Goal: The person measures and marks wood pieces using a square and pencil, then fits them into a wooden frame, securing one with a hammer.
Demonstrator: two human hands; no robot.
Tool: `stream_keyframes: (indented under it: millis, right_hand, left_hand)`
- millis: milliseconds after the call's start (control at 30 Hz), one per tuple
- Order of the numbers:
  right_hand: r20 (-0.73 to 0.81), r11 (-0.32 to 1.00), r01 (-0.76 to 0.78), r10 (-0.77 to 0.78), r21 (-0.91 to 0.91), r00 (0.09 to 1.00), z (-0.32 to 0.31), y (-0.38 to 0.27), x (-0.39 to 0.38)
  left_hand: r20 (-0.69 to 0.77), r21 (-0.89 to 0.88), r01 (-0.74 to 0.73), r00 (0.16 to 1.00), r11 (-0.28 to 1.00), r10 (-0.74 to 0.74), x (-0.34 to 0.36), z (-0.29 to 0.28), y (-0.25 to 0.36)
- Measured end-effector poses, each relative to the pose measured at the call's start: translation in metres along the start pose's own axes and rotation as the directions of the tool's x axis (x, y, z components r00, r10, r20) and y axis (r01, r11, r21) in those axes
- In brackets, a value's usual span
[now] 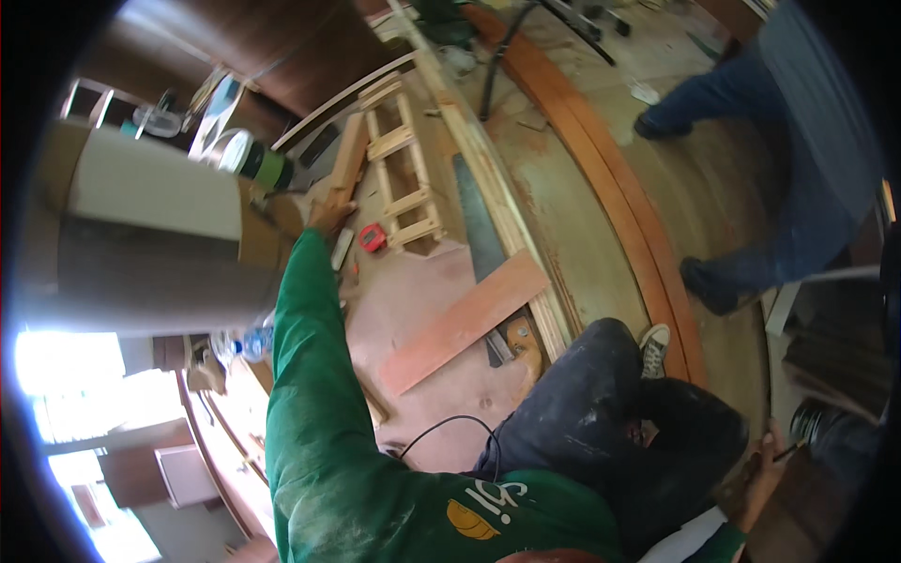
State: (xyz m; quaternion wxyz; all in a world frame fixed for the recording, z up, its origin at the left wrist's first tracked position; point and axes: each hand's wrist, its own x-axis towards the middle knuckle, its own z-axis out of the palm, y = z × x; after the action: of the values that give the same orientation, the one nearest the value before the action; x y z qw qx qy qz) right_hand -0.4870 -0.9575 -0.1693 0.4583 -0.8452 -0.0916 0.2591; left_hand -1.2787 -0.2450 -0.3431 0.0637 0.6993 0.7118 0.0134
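My left hand (328,214), at the end of a stretched green sleeve, closes on the near end of a narrow wooden board (349,155). Beside it lie a red tape measure (373,237) and a small pale strip (343,248). A ladder-like wooden frame (404,202) stands just right of that board. At the lower right, my right hand (758,480) is closed round a thin dark stick (791,451), perhaps a pencil. A flat reddish plank (460,324) lies across a handsaw (479,220), covering part of its blade.
A long pale timber rail (502,211) borders the work surface (422,281). Beyond it curves an orange-brown wooden beam (601,155). Another person in jeans (798,169) stands at the right. A green-and-white container (253,159) and a big grey cylinder (160,272) are at the left.
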Motion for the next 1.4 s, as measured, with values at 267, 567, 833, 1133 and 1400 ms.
stream_keyframes:
  millis: [267, 567, 833, 1133, 1400]
  right_hand:
    - [-0.045, 0.991, 0.008, -0.002, 0.133, 0.999, 0.002, 0.021, -0.047]
    - [0.372, 0.948, 0.100, -0.214, 0.303, 0.903, 0.073, -0.004, -0.052]
    - [0.577, 0.912, -0.009, -0.252, 0.411, 0.777, 0.124, -0.018, -0.093]
    - [0.389, 0.817, 0.311, -0.521, 0.485, 0.760, 0.163, -0.067, -0.074]
    - [0.409, 0.961, 0.091, -0.196, 0.262, 0.891, 0.137, 0.029, -0.033]
  left_hand:
    - [0.161, 0.299, -0.033, 0.987, 0.954, -0.016, -0.049, -0.065, 0.145]
    - [0.235, 0.578, -0.076, 0.969, 0.812, -0.076, -0.175, -0.179, 0.194]
    - [-0.147, 0.352, -0.080, 0.979, 0.933, 0.139, -0.345, -0.237, 0.177]
    - [-0.227, 0.031, -0.844, 0.516, 0.536, 0.826, -0.465, -0.152, 0.310]
    - [-0.187, 0.127, -0.886, 0.420, 0.446, 0.888, -0.480, -0.081, 0.373]
